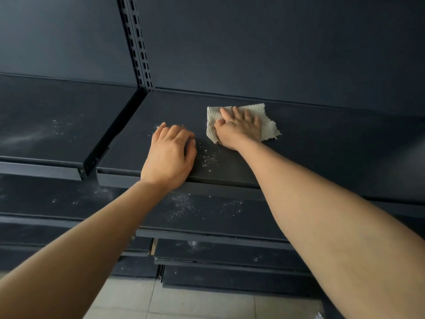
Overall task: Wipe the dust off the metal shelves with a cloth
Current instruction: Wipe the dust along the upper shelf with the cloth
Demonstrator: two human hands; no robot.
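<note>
My right fingers lie spread, pressing the cloth flat on the upper shelf; my left hand rests loosely curled near the front edge; a careless forward sweep could push the white dust over the lip onto the lower shelf.

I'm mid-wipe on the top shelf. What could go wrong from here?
The left hand rests on the top shelf beside white specks, so that patch may get smeared or missed. If the right hand drags the cloth toward the front edge, dust will likely drop onto the lower shelf, which is already speckled.
</note>
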